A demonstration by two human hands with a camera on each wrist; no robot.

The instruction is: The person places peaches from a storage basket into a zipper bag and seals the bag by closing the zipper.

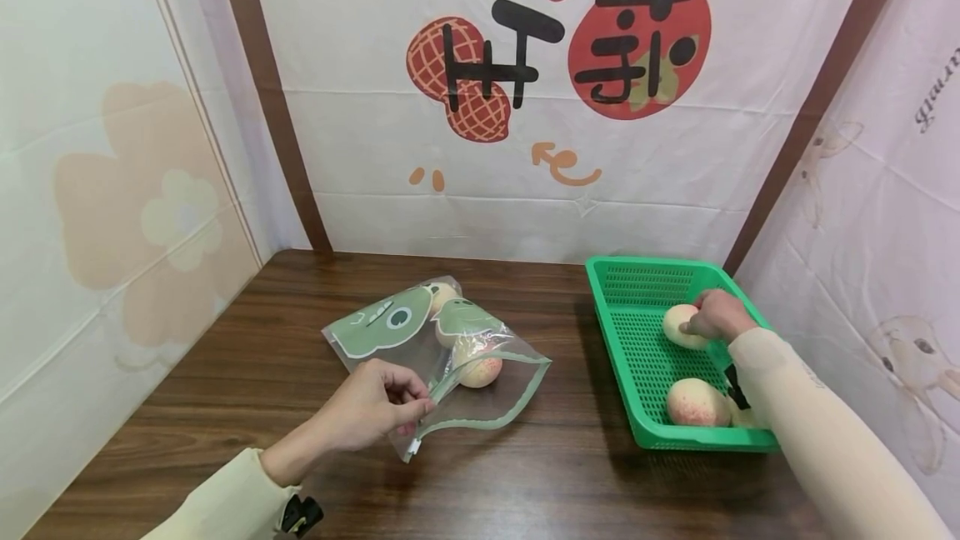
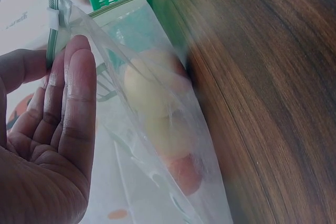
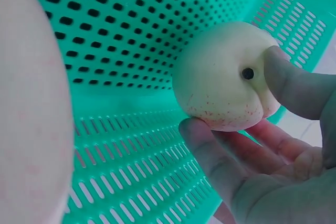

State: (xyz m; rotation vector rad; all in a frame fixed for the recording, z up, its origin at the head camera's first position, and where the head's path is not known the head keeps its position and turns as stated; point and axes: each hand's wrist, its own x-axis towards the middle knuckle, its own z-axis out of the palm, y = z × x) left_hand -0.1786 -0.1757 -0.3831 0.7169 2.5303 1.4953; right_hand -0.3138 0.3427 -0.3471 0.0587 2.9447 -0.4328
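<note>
At the mouth of a clear zip bag [image 1: 390,325] with a green cartoon print, my left hand [image 1: 371,407] pinches the edge between thumb and fingers, close to the white slider [image 1: 414,446]. The bag lies on the table with its mouth spread apart; several peaches [image 1: 478,369] show through its film. Over on the right, my right hand [image 1: 722,317] grips a pale peach [image 3: 223,77] inside the green basket [image 1: 617,357]. In the right wrist view the thumb lies on one side of the peach and fingertips on the other, near a dark hole at its stem end.
Another peach [image 1: 697,403] sits at the near end of the basket, with a further pale one [image 1: 742,415] partly hidden by the right sleeve. Brown wooden tabletop [image 1: 247,373] lies beneath everything. Printed cloth [image 1: 360,165] hangs behind and at both sides.
</note>
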